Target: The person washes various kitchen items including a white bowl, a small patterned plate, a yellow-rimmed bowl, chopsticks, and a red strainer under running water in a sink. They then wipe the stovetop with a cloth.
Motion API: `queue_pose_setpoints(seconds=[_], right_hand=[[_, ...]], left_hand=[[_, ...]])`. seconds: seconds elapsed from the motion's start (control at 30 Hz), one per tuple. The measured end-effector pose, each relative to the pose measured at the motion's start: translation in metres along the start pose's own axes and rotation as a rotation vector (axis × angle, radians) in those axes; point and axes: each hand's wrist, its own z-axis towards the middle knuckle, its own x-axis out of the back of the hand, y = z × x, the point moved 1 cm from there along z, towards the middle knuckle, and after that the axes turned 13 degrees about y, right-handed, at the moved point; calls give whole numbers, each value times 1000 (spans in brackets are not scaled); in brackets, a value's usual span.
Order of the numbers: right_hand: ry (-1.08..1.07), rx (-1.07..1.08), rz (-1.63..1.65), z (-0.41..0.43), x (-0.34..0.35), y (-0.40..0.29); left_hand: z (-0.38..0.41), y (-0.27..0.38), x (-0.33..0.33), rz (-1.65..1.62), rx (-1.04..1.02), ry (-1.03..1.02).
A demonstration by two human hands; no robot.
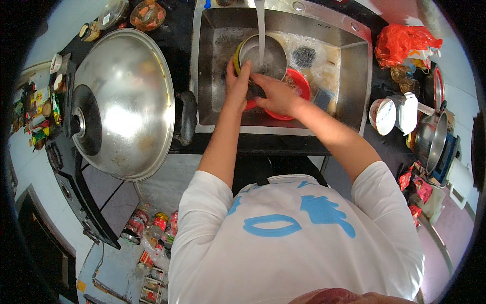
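Note:
Under the stream from the faucet, a round metal bowl with a yellow-green outer side is tilted in the steel sink. My left hand grips its left side, thumb at the rim. My right hand is at its near edge, fingers towards the bowl; whether it grips the bowl is hard to tell. A red plastic basin or strainer with food bits inside lies under and beside my right hand. To the right in the sink are a dark scouring pad and wet translucent plastic.
A large domed wok lid stands left of the sink, close to a dark handle. On the right counter are a red plastic bag, a white-lidded bowl, a white container and a metal pan.

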Motion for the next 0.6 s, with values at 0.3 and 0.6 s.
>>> queue_pose_setpoints(seconds=[0.3, 0.6], right_hand=[[228, 5, -174, -3, -1, 25], [-24, 170, -364, 8, 23, 49]], left_hand=[[-11, 0, -19, 187, -223, 113], [-12, 28, -13, 110, 126, 46]])
